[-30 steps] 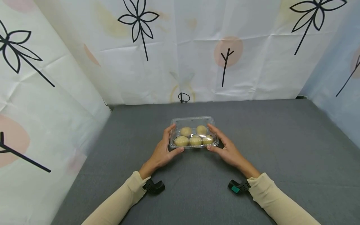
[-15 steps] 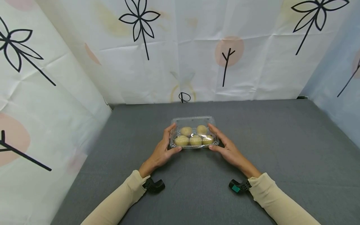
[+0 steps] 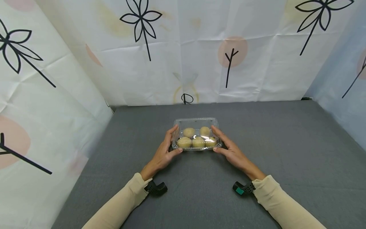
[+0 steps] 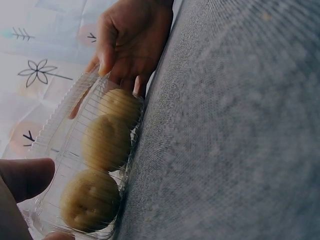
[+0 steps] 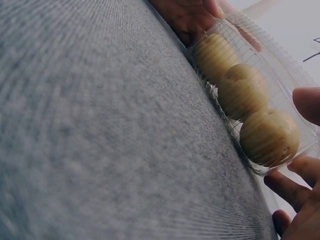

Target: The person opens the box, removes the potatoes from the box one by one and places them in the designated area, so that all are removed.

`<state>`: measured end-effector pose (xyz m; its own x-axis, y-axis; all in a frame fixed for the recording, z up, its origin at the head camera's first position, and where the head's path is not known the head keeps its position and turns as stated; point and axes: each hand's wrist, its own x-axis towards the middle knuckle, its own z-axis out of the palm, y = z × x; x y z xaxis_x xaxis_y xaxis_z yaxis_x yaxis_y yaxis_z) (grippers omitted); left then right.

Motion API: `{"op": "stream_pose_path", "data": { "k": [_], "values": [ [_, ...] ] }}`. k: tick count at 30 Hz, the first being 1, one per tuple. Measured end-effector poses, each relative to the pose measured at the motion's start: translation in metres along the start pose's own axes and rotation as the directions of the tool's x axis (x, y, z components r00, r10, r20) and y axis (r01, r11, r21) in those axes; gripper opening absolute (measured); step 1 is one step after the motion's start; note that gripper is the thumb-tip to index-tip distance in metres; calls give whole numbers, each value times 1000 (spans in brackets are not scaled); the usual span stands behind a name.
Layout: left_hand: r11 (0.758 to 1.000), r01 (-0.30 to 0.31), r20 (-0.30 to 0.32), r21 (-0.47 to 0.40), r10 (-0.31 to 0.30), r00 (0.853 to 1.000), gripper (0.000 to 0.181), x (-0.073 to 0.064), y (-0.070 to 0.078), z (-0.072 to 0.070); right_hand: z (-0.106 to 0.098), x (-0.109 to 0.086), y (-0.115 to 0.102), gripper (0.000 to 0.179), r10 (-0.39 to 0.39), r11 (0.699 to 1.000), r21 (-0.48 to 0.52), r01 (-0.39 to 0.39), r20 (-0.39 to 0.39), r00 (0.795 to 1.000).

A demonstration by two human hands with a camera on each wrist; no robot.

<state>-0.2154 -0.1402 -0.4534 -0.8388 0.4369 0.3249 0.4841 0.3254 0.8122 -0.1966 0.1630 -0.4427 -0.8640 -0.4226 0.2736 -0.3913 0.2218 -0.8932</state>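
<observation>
A clear plastic box [image 3: 195, 122] rests on the grey cloth near the middle of the head view. Several potatoes [image 3: 184, 142] show through its ribbed walls. My left hand [image 3: 163, 154] grips the box's left end, thumb at the front edge and fingers along the side. At the opposite end my right hand [image 3: 233, 154] holds it in the same way. In the left wrist view the potatoes [image 4: 106, 142] sit in a row behind the front wall. From the right wrist, fingers [image 5: 290, 190] of my right hand show at the box's lower corner.
Grey cloth [image 3: 194, 197] covers the table. Patterned white sheets [image 3: 200, 63] hang behind it and on both sides. Each wrist carries a black strapped-on camera [image 3: 156, 189].
Both thumbs have slid slightly outward along the front edge of the box. The box and potatoes stay in nearly the same place.
</observation>
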Motion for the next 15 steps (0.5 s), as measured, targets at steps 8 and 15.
{"op": "stream_pose_path", "data": {
  "k": [8, 15],
  "values": [
    [1000, 17, -1, -16, -17, 1000, 82, -1, 1, -1, -2, 1, -2, 77, 3, 1000, 15, -3, 17, 1000],
    [999, -33, -20, -15, 33, 999, 76, -2, 1, -3, -3, 1, -1, 73, 1, 999, 33, -2, 16, 1000]
  ]
}}
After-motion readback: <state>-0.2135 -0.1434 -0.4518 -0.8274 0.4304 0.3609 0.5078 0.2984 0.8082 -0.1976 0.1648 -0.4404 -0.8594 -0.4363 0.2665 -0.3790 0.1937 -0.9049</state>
